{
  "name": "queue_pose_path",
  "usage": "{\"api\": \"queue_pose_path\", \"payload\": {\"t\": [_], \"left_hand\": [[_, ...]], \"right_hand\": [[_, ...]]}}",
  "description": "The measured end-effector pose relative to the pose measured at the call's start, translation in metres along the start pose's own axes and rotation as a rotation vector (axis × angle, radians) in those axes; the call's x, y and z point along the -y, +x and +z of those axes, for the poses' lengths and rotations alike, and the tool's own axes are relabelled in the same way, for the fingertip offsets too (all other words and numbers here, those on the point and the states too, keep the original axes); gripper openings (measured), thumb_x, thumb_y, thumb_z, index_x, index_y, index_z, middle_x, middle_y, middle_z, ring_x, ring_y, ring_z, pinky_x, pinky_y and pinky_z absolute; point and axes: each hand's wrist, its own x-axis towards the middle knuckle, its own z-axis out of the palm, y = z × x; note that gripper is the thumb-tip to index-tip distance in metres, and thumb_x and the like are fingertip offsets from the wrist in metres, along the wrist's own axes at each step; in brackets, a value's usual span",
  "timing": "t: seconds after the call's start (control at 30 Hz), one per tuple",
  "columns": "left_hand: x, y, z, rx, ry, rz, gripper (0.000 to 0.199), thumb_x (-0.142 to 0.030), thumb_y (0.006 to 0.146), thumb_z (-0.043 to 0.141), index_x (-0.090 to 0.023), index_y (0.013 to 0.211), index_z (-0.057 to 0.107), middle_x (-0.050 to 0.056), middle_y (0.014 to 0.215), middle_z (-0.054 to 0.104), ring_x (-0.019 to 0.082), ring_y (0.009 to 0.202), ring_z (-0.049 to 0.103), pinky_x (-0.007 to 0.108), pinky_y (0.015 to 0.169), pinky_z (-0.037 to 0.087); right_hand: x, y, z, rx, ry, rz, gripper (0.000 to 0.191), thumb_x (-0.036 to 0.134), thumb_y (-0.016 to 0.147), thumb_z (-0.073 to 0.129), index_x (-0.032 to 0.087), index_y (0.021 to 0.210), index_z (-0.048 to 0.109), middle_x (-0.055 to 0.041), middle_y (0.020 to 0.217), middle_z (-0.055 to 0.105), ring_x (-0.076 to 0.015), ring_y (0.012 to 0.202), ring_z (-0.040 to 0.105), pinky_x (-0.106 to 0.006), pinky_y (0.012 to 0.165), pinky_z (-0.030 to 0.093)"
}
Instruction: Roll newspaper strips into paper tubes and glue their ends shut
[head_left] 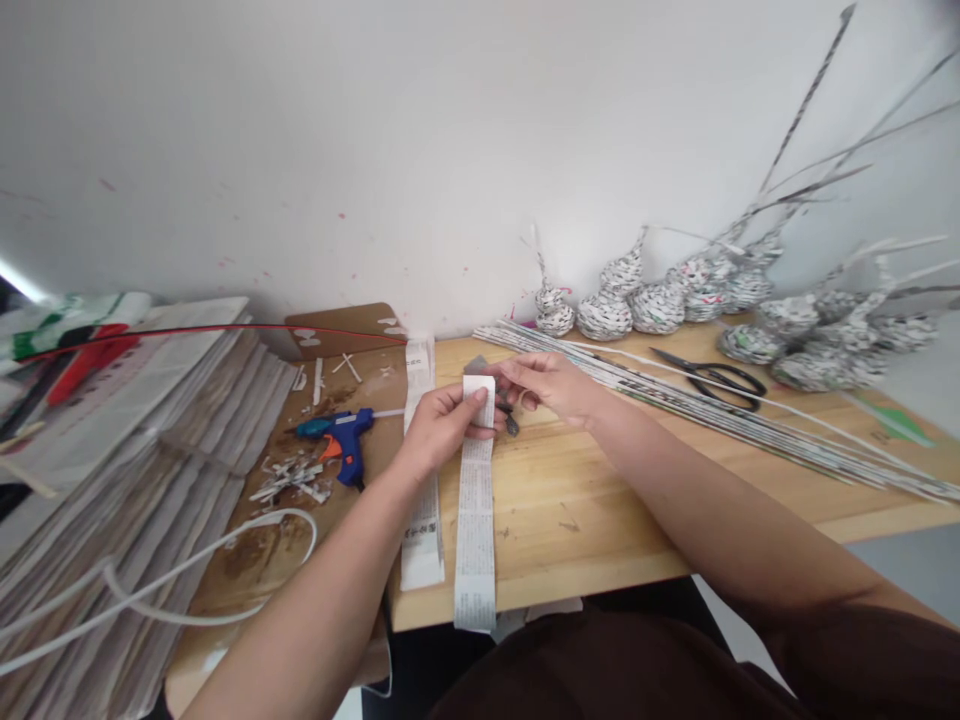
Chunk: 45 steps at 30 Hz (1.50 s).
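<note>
A long strip of printed newspaper (475, 520) hangs from my left hand (442, 425), its lower end reaching past the table's front edge. My left thumb presses on the strip near its top, with the fingers behind it. Just to the right, my right hand (544, 385) has its fingers bent and pinched together close to the strip's top end; what they hold, if anything, is hidden. A small dark object (511, 424) lies beneath the hands, too small to name. Left of the held strip lies a stack of similar newspaper strips (422, 560).
A blue glue gun (349, 445) lies left beside paper scraps (292, 480). Tall newspaper stacks (187, 480) and a white cable (217, 620) fill the far left. Rolled paper sticks (675, 400), black scissors (720, 382) and several woven paper gourds (604, 315) lie right.
</note>
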Motion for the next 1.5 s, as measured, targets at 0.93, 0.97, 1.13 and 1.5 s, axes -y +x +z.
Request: {"api": "queue_pose_path", "payload": {"t": [0.93,0.97,1.13,1.5], "left_hand": [[0.002,0.0,0.0,0.029,-0.01,-0.047,0.041,-0.048,0.082,0.061,-0.011,0.098,0.07,0.011,0.079,0.073,0.019,0.068,0.069,0.028,0.06,0.055],[0.002,0.0,0.0,0.03,-0.011,-0.046,0.041,-0.048,0.082,0.061,-0.011,0.098,0.07,0.011,0.079,0.073,0.019,0.068,0.069,0.028,0.06,0.055],[0.003,0.001,0.001,0.03,0.005,-0.039,0.039,-0.045,0.079,0.065,-0.012,0.1,0.069,0.011,0.083,0.074,0.021,0.074,0.07,0.031,0.067,0.056],[0.005,0.001,0.001,0.044,0.031,-0.036,0.039,-0.044,0.079,0.065,-0.013,0.102,0.069,0.011,0.089,0.073,0.023,0.081,0.069,0.035,0.072,0.056]], "right_hand": [[-0.002,0.0,0.005,-0.007,-0.164,-0.064,0.025,0.035,0.076,0.065,0.013,0.081,0.073,0.0015,0.056,0.056,-0.0061,0.045,0.044,-0.02,0.043,0.033],[-0.002,0.0,0.005,-0.009,-0.138,-0.053,0.025,0.036,0.076,0.066,0.013,0.081,0.073,0.0016,0.056,0.056,-0.0061,0.045,0.043,-0.02,0.042,0.033],[-0.006,0.002,0.008,-0.055,-0.071,-0.035,0.026,0.037,0.074,0.068,0.012,0.077,0.071,0.0023,0.053,0.053,-0.0053,0.043,0.041,-0.019,0.04,0.03],[-0.011,0.002,0.011,-0.128,-0.106,-0.069,0.028,0.04,0.073,0.07,0.012,0.075,0.07,0.0028,0.051,0.053,-0.0053,0.043,0.04,-0.019,0.04,0.028]]}}
